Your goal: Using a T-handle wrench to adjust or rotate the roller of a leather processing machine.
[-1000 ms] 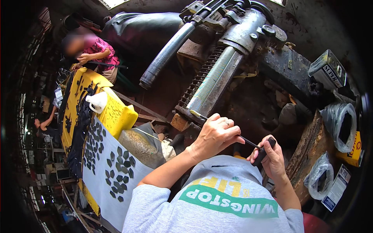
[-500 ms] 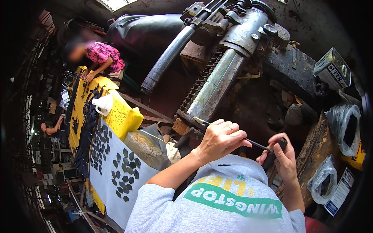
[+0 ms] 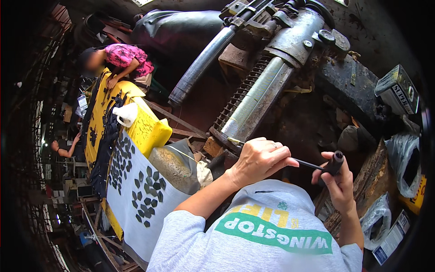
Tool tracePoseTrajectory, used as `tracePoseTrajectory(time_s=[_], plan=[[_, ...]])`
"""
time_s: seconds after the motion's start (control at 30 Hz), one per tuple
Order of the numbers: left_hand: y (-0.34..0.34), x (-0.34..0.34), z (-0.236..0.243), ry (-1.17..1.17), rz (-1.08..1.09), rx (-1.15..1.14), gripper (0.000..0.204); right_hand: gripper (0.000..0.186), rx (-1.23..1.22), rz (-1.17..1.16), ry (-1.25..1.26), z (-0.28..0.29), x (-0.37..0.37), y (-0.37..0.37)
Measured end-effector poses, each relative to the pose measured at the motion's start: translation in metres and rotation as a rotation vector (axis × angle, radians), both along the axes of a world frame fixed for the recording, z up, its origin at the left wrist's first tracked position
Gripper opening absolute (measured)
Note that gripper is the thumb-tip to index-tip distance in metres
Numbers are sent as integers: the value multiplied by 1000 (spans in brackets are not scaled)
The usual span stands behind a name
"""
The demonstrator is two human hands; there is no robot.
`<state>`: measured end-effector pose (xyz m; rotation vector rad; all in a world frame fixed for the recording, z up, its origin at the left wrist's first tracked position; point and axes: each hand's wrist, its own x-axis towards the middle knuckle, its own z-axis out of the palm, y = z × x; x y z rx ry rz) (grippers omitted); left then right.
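Note:
My left hand [image 3: 260, 162] is closed in front of my chest, its fingers wrapped round a thin dark rod [image 3: 308, 163]. A narrow yellowish end sticks out beyond the knuckles, close to the machine's lower plate; whether it belongs to the rod I cannot tell. At its other end the rod meets a short black tube-shaped piece [image 3: 335, 164] with a round opening on top. My right hand [image 3: 340, 183] grips this piece between thumb and fingers. Part of the piece is hidden by the fingers.
Ahead stands a metal machine with a spring-wrapped column [image 3: 260, 99]. To the left, dark cut pieces [image 3: 147, 190] lie on a white sheet [image 3: 136, 238], near a white jug [image 3: 127, 114] and a yellow container [image 3: 152, 129]. A co-worker in pink [image 3: 129, 59] bends over a yellow surface. Plastic bags [image 3: 403, 158] lie right.
My right hand has turned the black piece so its round opening faces up, and has shifted slightly right. The left hand keeps its grip. The view has shifted a little.

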<state>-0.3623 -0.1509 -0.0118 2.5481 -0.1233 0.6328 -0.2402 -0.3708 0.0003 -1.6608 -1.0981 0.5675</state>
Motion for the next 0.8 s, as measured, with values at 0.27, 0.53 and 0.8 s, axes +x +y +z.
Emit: tracePoseTrajectory(time_s=[0.27, 0.53, 0.8], plan=[[0, 1, 6, 123, -9, -121, 28, 30, 6, -58, 1018, 0, 3, 7], [-3, 5, 9, -1, 22, -116, 25, 50, -81, -185, 193, -1, 20, 0], [6, 7, 17, 91, 15, -165, 29, 60, 209, -37, -700, -5, 27, -1]])
